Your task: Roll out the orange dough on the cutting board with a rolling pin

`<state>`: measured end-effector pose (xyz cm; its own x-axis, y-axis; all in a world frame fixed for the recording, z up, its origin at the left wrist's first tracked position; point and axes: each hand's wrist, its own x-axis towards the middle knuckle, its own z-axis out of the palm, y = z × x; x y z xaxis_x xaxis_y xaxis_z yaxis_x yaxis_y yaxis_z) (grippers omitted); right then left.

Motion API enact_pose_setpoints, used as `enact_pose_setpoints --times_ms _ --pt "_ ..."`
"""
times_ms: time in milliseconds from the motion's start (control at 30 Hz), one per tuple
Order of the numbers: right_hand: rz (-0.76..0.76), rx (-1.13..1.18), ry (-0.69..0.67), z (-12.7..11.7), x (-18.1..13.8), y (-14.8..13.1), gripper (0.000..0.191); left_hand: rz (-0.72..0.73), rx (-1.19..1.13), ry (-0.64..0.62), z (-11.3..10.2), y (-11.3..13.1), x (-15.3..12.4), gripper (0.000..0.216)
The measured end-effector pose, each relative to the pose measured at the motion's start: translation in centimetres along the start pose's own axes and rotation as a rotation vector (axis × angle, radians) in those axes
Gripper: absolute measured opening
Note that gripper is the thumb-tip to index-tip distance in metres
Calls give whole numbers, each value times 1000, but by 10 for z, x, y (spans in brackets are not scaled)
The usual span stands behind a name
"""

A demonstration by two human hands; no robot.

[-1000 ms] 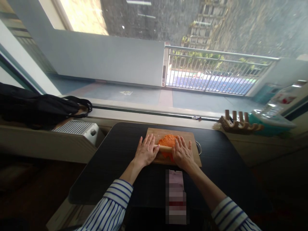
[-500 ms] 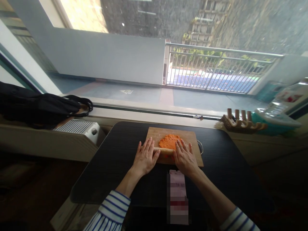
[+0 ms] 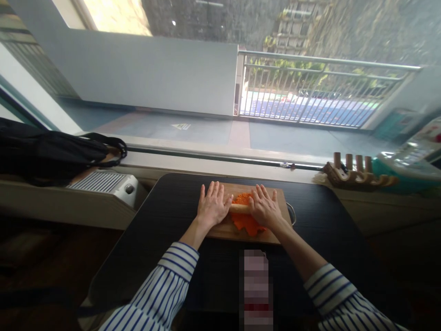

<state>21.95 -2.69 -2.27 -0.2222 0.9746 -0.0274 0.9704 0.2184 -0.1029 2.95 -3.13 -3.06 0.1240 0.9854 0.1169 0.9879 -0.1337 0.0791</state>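
Orange dough [image 3: 250, 225] could tear at its ragged near edge if left hand [image 3: 212, 207] and right hand [image 3: 267, 207] (both spread flat over the rolling pin [image 3: 240, 208]) press unevenly.

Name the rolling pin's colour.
The rolling pin is light tan; it shows best in the head view.

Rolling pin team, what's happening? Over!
Left hand, right hand on rolling pin. Orange doughy sheet beneath, on wooden board. Pinkish item off board, not blocking.

a dark desk [image 3: 155, 239] stands by a windowsill [image 3: 193, 166]; beyond (brightly lit) are a grey wall [image 3: 158, 76], metal railing [image 3: 313, 93] and bluish floor [image 3: 275, 138].
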Motion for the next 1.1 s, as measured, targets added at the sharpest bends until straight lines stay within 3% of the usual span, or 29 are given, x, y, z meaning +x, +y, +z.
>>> enact_pose_setpoints --times_ms 333,800,967,1100 --pt "37 37 27 -2 32 8 52 -44 -69 -138 2 -6 44 75" --pt "90 50 119 -2 72 17 46 -60 -105 -152 10 -10 88 74" --pt "86 63 142 -4 73 16 45 -59 -109 -142 11 -11 90 74" --pt "89 95 94 -5 57 11 44 -39 -95 -148 7 -10 72 74"
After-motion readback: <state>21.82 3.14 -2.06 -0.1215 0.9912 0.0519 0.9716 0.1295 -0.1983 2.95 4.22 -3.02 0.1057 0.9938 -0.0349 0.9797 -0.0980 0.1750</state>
